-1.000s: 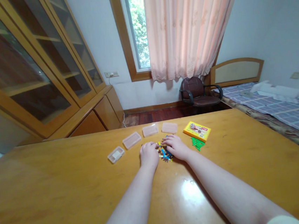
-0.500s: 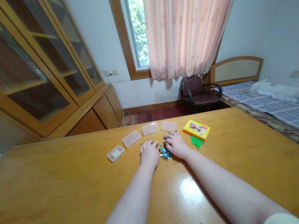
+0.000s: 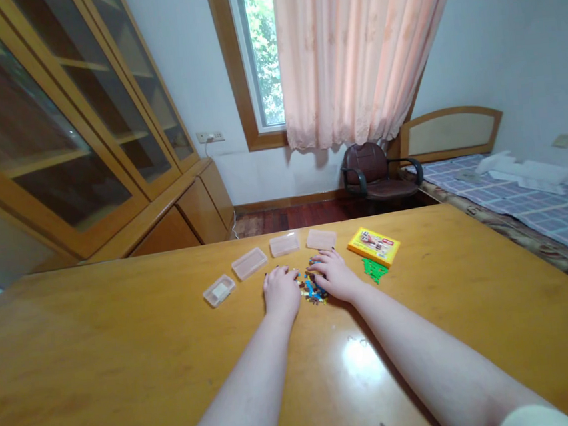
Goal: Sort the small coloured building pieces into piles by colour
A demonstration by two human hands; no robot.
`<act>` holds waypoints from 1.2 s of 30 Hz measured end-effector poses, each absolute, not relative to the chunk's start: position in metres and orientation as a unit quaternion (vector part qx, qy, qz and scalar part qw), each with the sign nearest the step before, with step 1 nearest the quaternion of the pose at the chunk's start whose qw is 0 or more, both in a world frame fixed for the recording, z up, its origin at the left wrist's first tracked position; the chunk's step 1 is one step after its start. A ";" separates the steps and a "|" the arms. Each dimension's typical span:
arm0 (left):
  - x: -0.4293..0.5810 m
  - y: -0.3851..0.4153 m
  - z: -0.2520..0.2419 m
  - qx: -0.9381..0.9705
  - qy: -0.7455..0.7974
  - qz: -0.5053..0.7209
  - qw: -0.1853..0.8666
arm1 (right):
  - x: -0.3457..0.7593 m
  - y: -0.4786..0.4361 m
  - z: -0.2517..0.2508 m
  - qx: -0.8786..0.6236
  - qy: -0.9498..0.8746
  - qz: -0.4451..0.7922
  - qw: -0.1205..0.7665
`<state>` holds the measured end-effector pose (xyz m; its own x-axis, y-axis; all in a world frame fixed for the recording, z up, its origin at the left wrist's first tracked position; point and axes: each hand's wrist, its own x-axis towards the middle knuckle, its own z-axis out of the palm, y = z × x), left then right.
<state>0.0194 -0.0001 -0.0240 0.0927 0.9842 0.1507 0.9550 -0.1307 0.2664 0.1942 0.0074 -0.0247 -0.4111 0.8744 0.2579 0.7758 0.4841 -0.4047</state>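
A small heap of blue, brown, yellow and white pieces (image 3: 314, 292) lies on the wooden table between my hands. My left hand (image 3: 281, 291) rests palm down at the heap's left edge, fingers apart. My right hand (image 3: 334, 275) lies over the heap's right side with its fingers spread; what is under the palm is hidden. Beyond the hands, clear plastic boxes stand in an arc: one with a pale item inside (image 3: 220, 291), then a second (image 3: 249, 264), a third (image 3: 284, 244) and a fourth (image 3: 321, 239).
Right of my right hand, a yellow box (image 3: 374, 246) lies flat, with green pieces (image 3: 375, 270) in front of it. A brown armchair (image 3: 375, 172) stands past the table's (image 3: 127, 362) far edge. A glass-door cabinet (image 3: 69, 126) is at the left, a bed (image 3: 522, 180) at the right.
My left hand has shifted slightly left, showing a little more of the heap's left edge. My right hand has barely moved.
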 end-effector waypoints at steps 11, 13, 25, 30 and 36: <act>0.021 -0.001 -0.024 0.754 0.633 0.164 0.067 | 0.191 0.009 -0.030 -0.567 -0.797 0.086 0.189; 0.022 -0.001 -0.026 0.761 0.625 0.159 0.073 | 0.192 0.010 -0.030 -0.574 -0.790 0.083 0.199; 0.019 0.002 -0.027 0.781 0.590 0.189 0.080 | 0.192 0.009 -0.032 -0.555 -0.804 0.103 0.186; 0.019 0.001 -0.025 0.763 0.618 0.171 0.086 | 0.199 0.017 -0.033 -0.549 -0.771 0.125 0.298; 0.021 0.001 -0.026 0.777 0.597 0.181 0.089 | 0.204 0.018 -0.031 -0.517 -0.781 0.143 0.320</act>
<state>0.0211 0.0007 -0.0261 0.2225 0.9591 0.1748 0.8946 -0.2722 0.3546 0.2039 0.0181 -0.0307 -0.2602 0.8990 0.3523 0.7163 0.4244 -0.5538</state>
